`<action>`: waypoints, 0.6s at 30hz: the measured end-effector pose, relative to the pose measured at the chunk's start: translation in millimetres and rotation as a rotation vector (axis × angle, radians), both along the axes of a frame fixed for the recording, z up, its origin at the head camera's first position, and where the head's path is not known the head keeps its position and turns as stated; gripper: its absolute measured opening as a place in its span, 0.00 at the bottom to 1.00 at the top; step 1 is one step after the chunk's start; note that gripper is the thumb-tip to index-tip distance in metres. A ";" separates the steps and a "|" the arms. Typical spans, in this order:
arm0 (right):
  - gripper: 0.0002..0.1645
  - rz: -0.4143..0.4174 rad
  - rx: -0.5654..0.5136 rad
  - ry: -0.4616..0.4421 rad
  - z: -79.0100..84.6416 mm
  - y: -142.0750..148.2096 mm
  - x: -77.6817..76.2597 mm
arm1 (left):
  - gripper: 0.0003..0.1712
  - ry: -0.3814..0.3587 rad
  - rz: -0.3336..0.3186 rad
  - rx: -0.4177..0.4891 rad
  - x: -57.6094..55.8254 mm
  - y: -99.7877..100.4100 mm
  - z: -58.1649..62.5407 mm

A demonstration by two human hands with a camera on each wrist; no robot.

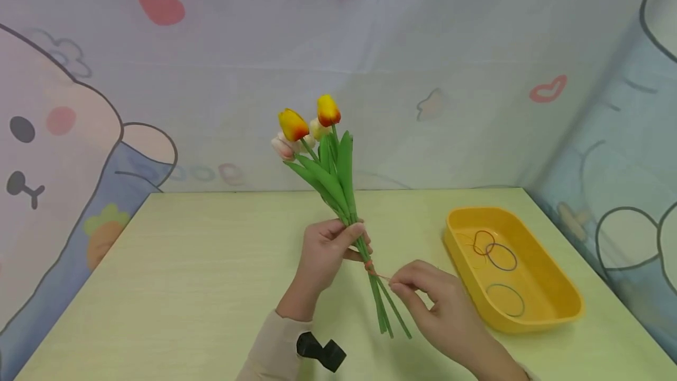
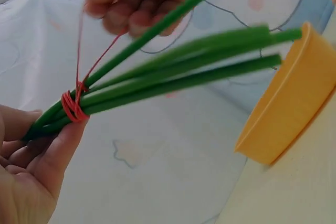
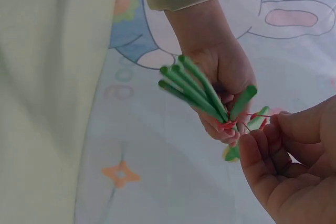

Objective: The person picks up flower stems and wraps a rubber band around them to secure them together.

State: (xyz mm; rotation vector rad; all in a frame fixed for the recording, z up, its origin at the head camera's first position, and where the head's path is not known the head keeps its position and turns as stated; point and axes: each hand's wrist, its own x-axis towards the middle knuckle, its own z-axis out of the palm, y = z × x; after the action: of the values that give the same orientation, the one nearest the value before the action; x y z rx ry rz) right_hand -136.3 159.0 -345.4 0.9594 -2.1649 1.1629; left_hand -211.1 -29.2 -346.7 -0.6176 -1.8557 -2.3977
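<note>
My left hand [image 1: 324, 251] grips a bunch of artificial tulips [image 1: 338, 178] by the stems, held tilted over the table. Yellow-orange, pale yellow and pinkish heads lean to the upper left. Just below that hand, a red rubber band [image 2: 75, 106] is wound several times around the green stems [image 2: 173, 66]. My right hand [image 1: 441, 304], right of the stems, pinches a loop of the band between thumb and fingers. The loop is stretched away from the bunch, and both its strands show taut in the left wrist view. One stem splays apart from the others below the band.
A yellow tray [image 1: 568, 304] stands on the right of the pale table [image 1: 211, 287]. Inside it lie several loose rubber bands, among them a blue one [image 1: 501, 257] and a green one [image 1: 522, 304]. A printed cloth [image 1: 254, 28] hangs behind the table.
</note>
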 end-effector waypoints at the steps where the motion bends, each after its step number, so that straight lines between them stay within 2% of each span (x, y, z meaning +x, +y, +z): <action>1: 0.17 -0.002 0.019 0.009 0.4 1.5 1.2 | 0.14 -0.008 -0.008 0.001 -0.4 -1.9 0.2; 5: 0.17 0.006 0.049 0.028 0.4 5.3 7.4 | 0.18 -0.038 -0.058 0.012 -0.9 -6.2 2.0; 8: 0.18 0.022 0.061 0.035 -0.4 6.9 12.0 | 0.19 -0.072 -0.099 0.054 -1.2 -7.0 3.1; 12: 0.19 0.064 0.058 -0.009 0.1 8.6 18.1 | 0.13 -0.117 -0.134 0.130 -1.4 -7.3 3.9; 18: 0.18 0.095 0.020 -0.086 2.6 9.0 30.2 | 0.18 -0.173 -0.136 0.184 -1.7 -6.8 2.8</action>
State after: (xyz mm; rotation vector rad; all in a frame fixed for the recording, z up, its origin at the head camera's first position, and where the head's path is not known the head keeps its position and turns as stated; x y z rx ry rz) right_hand -106.1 168.0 -342.8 1.0480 -2.2234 1.2507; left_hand -212.9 -35.9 -344.0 -0.5540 -1.6714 -2.7512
